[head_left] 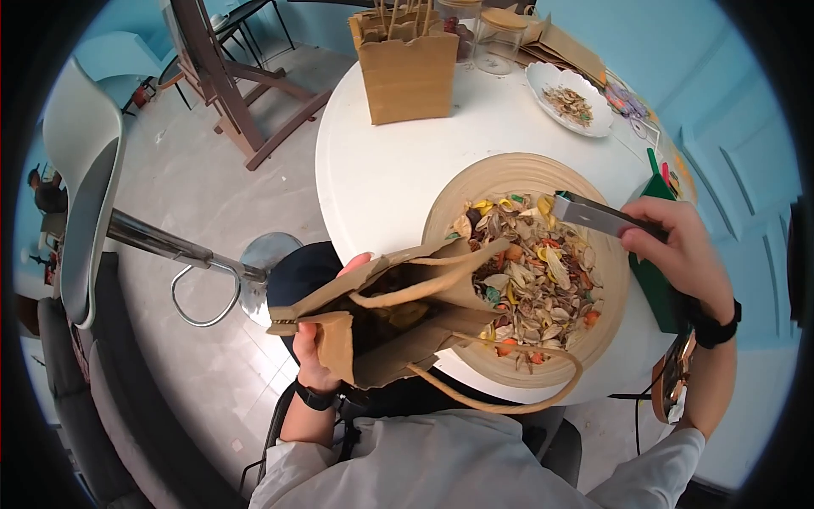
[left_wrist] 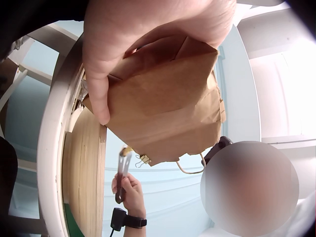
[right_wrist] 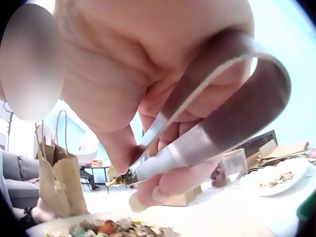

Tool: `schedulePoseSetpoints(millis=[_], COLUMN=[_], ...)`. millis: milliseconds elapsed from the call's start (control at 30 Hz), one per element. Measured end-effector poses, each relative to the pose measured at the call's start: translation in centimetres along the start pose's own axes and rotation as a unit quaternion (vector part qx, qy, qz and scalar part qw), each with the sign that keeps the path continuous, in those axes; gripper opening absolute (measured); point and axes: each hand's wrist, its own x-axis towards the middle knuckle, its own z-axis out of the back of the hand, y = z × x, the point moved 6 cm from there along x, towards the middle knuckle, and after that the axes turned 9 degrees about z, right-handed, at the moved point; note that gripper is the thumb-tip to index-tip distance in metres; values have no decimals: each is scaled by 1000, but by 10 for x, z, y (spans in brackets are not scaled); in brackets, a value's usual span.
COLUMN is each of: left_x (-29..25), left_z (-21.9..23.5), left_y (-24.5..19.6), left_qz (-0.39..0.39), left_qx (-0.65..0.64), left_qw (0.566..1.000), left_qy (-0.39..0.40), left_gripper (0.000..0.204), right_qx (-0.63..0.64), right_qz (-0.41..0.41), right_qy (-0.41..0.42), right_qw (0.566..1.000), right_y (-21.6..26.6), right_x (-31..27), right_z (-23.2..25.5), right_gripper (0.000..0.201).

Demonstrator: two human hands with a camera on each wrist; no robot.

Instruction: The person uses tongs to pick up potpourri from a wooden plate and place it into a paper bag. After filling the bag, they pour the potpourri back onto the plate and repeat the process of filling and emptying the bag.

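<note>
left hand (head_left: pixel 317 366) grips the paper bag (head_left: pixel 415 343), thumb on one side, fingers showing on the far side; probably held so to steady it and leave the mouth clear. bag sits at the left edge of the round wooden tray (head_left: pixel 462 182), partly overlapping it in head view, likely so the carry over is short.

right hand (head_left: pixel 682 250) is curled round the tongs (head_left: pixel 593 215) above the tray's far right part; tongs' tips close together on a small yellowish bit (right_wrist: pixel 120 179), seen in both wrist views. tongs probably used to pick single pieces out of the dried petals (head_left: pixel 551 280) heaped in the tray.

directions: bag mouth faces up toward the head camera, some yellowish stuff just visible in the dark inside; handles flop right, over the tray. right wrist view: bag's long axis near upright, slight lean, handles on top. tongs' long axis runs across the tray in head view, tips pointing left, bent end back in the palm.

white dish (head_left: pixel 600 102) and second paper bag (head_left: pixel 411 81) stand farther back on the tabletop (head_left: pixel 381 178), likely out of the working area. bag's exact contents: can't tell.
</note>
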Motion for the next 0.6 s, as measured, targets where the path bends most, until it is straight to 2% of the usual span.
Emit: schedulePoseSetpoints(millis=[33, 67, 133, 167, 233, 300, 400, 467, 500, 567, 600], left_x=[-2, -1, -2, -2, -1, -1, -2, -1, -1, -1, -1], left_z=[0, 10, 13, 13, 13, 13, 14, 14, 13, 12, 13], left_y=[-2, 7, 9, 9, 9, 9, 10, 8, 7, 6, 6], left_qz=[3, 26, 23, 21, 24, 28, 34, 26, 26, 19, 18], left_qx=[6, -46, -40, -36, -42, -49, -48, -39, -40, -38, -40], left_qw=[1000, 999, 999, 999, 999, 998, 998, 999, 999, 999, 999], left_qy=[1, -10, -8, -4, -3, -1, -15, -12, -12, -21, -20], left_gripper=[116, 115, 115, 115, 115, 114, 115, 116, 116, 117, 117], right_qx=[2, 12, 31, 32, 17, 12, 19, 41, 40, -52, -54], right_qz=[3, 19, 62, 63, 143, 154, 122, 85, 85, -39, -39], right_qy=[1, 23, 57, 55, 67, 63, 65, 0, 0, 40, 40], right_qw=[1000, 999, 996, 996, 987, 986, 990, 996, 996, 997, 997], right_y=[10, 22, 43, 49, 69, 79, 77, 44, 33, -3, -17], right_x=[-1, -1, -2, -1, 0, 2, 6, 10, 14, 23, 27], right_z=[1, -1, -8, -12, -24, -29, -22, -12, -9, -3, -1], right_gripper=[17, 18, 22, 22, 27, 29, 26, 27, 27, 33, 33])
